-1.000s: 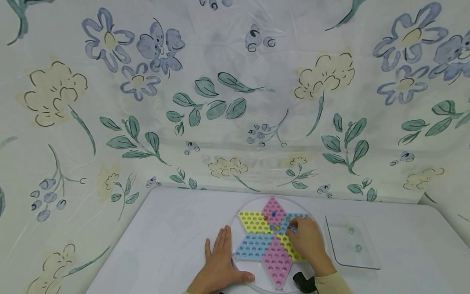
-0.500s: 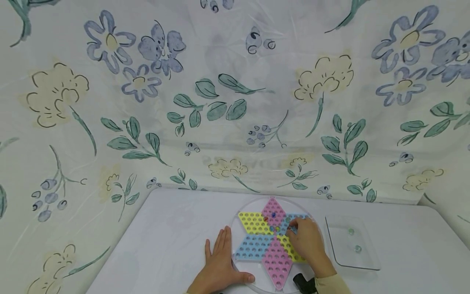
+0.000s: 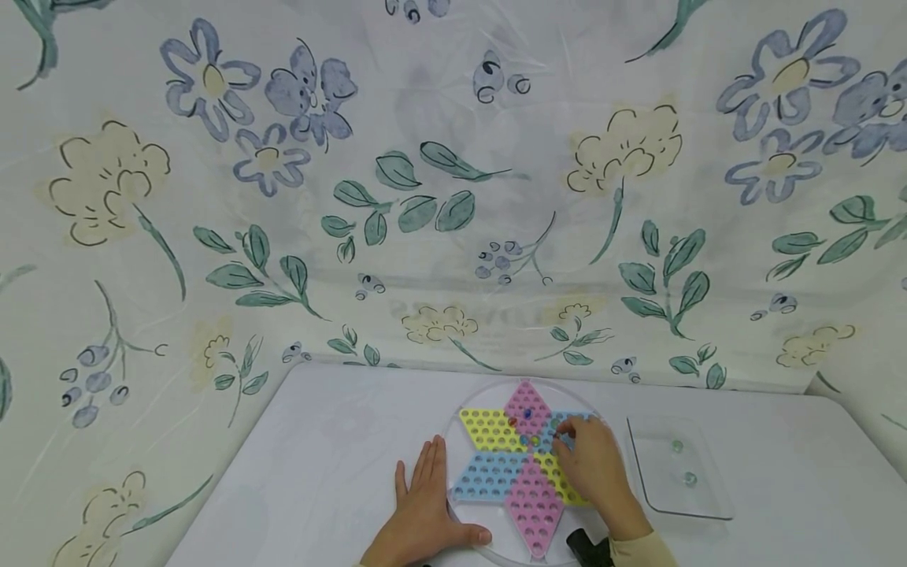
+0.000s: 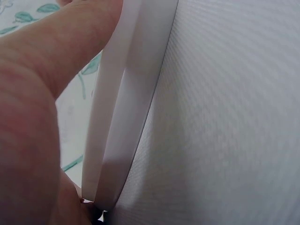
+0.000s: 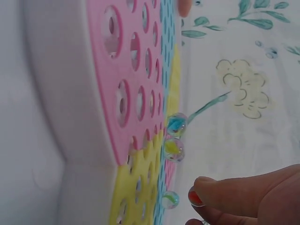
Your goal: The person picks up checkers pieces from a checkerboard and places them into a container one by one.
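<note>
A round white Chinese checkers board (image 3: 536, 512) with a pink, yellow and blue star lies on the table. My right hand (image 3: 595, 465) is over its right blue part, pinching a clear marble (image 5: 195, 197) with a red core between thumb and finger. In the right wrist view that marble is just off the board's surface. Nearby sit a blue marble (image 5: 177, 124), a yellow marble (image 5: 174, 149) and a pale green marble (image 5: 170, 199). My left hand (image 3: 421, 512) lies beside the board with fingers straight, its thumb against the white rim (image 4: 117, 93).
A clear tray (image 3: 686, 516) stands right of the board, holding a greenish marble (image 3: 677, 446) and another one (image 3: 690, 478). A dark blue marble (image 3: 527, 413) and a red marble (image 3: 512, 422) sit on the board's far part. Flowered cloth (image 3: 439, 260) hangs behind the table.
</note>
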`<state>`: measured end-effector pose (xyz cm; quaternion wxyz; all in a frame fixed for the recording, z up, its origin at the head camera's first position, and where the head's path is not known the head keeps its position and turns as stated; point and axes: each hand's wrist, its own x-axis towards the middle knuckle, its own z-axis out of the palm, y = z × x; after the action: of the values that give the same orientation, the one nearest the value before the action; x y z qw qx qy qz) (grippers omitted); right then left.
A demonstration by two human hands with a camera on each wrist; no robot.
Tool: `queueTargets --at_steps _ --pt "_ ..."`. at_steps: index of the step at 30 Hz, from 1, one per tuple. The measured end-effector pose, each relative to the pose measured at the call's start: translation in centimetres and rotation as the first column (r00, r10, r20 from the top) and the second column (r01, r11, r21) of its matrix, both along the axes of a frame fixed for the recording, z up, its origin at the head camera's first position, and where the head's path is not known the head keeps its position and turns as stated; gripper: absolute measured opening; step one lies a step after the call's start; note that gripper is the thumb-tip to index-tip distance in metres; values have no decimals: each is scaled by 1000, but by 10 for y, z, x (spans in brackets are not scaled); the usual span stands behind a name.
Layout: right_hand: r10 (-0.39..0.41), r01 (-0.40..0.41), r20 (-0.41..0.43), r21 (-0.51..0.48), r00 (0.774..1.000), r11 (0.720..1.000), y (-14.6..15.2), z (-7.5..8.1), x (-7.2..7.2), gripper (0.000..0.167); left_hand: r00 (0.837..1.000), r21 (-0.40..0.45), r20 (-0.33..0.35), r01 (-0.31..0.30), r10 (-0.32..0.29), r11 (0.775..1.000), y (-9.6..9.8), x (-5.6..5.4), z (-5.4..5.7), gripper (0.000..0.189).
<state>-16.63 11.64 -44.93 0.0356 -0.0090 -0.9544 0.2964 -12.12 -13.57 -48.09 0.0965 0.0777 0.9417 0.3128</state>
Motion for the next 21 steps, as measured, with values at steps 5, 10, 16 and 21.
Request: queueTargets --at_steps 5,10,16,21 --pt "12 -12 -18 -3 1000 1000 1 5 4 16 1000 3 -3 1 -1 1000 0 0 1 150" --pt "26 -27 -32 -25 999 999 3 11 8 15 1000 2 4 0 0 1000 0 0 1 149" --pt "36 -39 -57 -42 998 998 7 13 12 15 1000 -10 6 -2 2 1000 0 0 0 150" --pt "50 -54 -77 -50 996 997 10 14 15 16 1000 -5 10 -3 3 1000 1 1 2 150"
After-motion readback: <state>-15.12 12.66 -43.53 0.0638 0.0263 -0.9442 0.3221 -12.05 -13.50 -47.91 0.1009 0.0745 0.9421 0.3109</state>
